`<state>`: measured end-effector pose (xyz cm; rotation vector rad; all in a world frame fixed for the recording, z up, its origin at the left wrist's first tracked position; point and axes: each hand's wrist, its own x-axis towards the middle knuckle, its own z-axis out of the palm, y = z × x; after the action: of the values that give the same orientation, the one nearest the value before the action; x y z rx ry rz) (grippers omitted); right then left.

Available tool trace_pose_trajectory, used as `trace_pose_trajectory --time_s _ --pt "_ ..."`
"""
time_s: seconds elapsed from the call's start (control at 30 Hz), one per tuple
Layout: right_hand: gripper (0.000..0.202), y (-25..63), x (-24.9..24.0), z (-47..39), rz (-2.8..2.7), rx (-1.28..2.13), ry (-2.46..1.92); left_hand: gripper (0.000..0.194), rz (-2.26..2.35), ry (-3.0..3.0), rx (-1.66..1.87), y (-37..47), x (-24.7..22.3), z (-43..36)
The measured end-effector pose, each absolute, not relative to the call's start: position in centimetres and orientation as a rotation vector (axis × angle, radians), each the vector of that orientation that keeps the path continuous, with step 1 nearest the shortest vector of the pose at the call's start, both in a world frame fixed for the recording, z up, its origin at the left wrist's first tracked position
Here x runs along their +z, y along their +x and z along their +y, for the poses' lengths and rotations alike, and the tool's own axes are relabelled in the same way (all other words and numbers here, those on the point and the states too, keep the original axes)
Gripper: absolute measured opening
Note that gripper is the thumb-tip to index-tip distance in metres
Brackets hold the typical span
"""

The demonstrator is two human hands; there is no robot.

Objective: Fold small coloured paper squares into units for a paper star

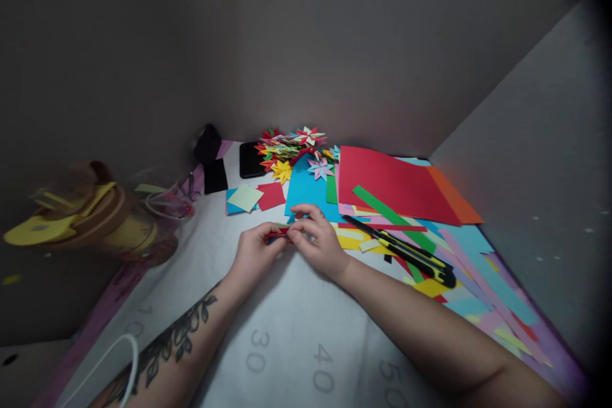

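Observation:
My left hand [258, 250] and my right hand [318, 241] meet over the middle of the mat. Between them is a small folded red paper piece [283, 231], mostly covered by my fingers. The left thumb and fingers are closed on it. My right thumb and index finger pinch its right end, while the other right fingers are curled and lifted. Just beyond lie a pale green paper square [245, 198], a red paper square [271, 196] and a blue sheet [306, 188].
Folded paper stars [310, 136] are heaped at the back beside a black phone [252, 160]. To the right lie a large red sheet [396, 182], paper strips and a black-and-yellow utility knife [415, 258]. A lidded cup [119, 220] stands left, near scissors [192, 186] and a white cable [136, 357].

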<state>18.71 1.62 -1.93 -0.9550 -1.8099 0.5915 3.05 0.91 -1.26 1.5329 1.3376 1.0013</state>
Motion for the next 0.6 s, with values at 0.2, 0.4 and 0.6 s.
trace_pose_trajectory --time_s 0.2,0.4,0.6 --pt "0.013 18.4 -1.94 1.74 -1.755 0.665 -1.031 0.015 1.371 1.746 0.987 2.74 -1.66 0.49" --pt "0.01 18.19 -2.05 2.12 -1.632 0.865 -1.067 0.017 1.392 1.801 0.952 2.78 -1.77 0.43" --pt "0.007 18.32 -1.81 2.26 -1.629 0.899 -1.059 0.012 1.406 1.721 0.964 2.83 -1.82 0.63"
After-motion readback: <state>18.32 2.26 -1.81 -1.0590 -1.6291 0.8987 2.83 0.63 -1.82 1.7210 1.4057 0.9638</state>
